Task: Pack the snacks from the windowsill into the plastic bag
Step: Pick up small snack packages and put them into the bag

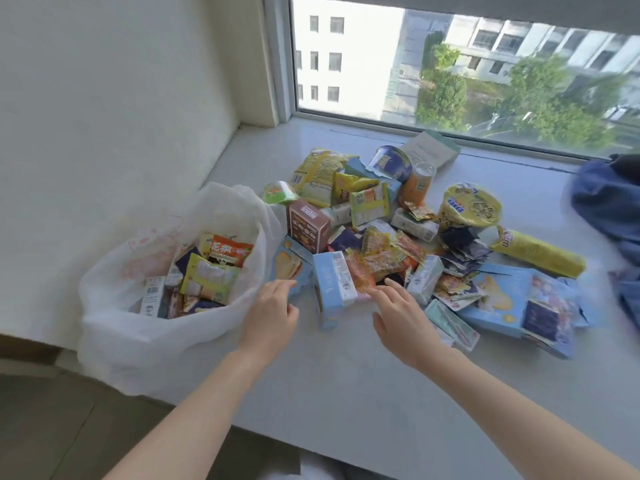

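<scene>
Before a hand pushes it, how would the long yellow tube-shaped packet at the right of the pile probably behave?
The long yellow tube-shaped packet lies on its side on the pale windowsill, so it may roll. Its wrapper looks gathered at one end, so it is probably thin, light and easily crushed.

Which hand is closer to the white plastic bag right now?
Left. The left hand is at the plastic bag's right edge; the right hand is farther right, past the pale blue carton.

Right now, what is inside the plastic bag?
The bag holds an orange packet, a yellow packet nearer the person, and a white carton at its left. Anything under these is covered.
</scene>
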